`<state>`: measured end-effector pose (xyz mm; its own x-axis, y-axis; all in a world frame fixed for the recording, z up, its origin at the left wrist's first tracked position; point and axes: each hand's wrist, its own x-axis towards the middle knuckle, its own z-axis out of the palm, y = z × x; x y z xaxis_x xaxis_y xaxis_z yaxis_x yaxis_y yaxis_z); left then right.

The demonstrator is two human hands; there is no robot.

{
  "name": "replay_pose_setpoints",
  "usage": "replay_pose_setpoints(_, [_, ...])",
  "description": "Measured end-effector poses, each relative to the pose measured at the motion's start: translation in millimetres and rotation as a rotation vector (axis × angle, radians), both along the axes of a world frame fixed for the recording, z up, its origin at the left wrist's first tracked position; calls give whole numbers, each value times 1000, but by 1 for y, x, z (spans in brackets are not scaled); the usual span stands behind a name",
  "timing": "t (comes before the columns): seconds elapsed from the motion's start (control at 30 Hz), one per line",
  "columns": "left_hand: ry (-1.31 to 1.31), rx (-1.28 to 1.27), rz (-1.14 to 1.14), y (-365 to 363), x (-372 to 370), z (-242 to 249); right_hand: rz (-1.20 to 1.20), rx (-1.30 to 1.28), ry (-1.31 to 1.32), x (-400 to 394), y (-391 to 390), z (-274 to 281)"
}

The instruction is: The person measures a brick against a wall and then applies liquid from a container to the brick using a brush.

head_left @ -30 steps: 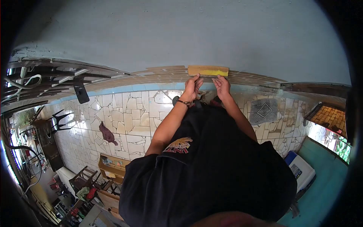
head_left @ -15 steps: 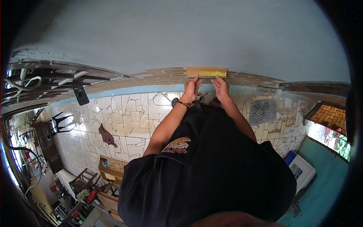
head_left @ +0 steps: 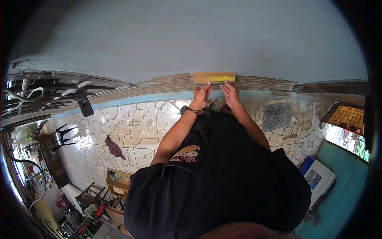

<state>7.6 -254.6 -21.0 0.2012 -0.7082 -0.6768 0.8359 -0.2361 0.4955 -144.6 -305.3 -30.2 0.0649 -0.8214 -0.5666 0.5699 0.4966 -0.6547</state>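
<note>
A short wooden board [head_left: 203, 77] with a yellow patch along its right part lies lengthwise against the wall, above the brick-patterned band. My left hand [head_left: 202, 96] is at its lower edge, left of the middle, with the thumb tip on the edge and the fingers bent. To the right, my right hand [head_left: 230, 95] touches the same edge with its thumb, the fingers angled inward below. Both hands seem to grip the board from beneath, though the fingers' exact contact is too small to see.
The plain grey wall [head_left: 223, 36] rises above the brick-patterned band [head_left: 159, 84]. A window grille [head_left: 43, 85] is on the left. On the stone-patterned floor [head_left: 139, 127] are a grey mat [head_left: 276, 116] and a dark cloth [head_left: 114, 148]. A cooler box [head_left: 318, 181] stands at right.
My left thumb has shifted a little to the right along the board's edge. The whole view has tilted slightly; the board stays at the wall.
</note>
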Motion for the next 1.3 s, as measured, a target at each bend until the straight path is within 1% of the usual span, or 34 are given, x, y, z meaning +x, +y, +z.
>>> replay_pose_setpoints(0.23, [-18,-2,10,-1,-6,-6,39,-56,-2,-6,1,2])
replay_pose_setpoints(0.5, [-69,-37,-50,-2,-6,-15,96,-71,-15,-6,4,11])
replay_pose_setpoints(0.83, [-1,-3,-48,-2,-6,-6,74,-78,10,-4,5,13])
replay_pose_setpoints(0.93, [-74,1,-80,-3,-9,1,66,-72,18,-4,6,12])
replay_pose_setpoints(1.3, [-80,-3,-68,-5,-9,-2,58,-73,20,-4,4,10])
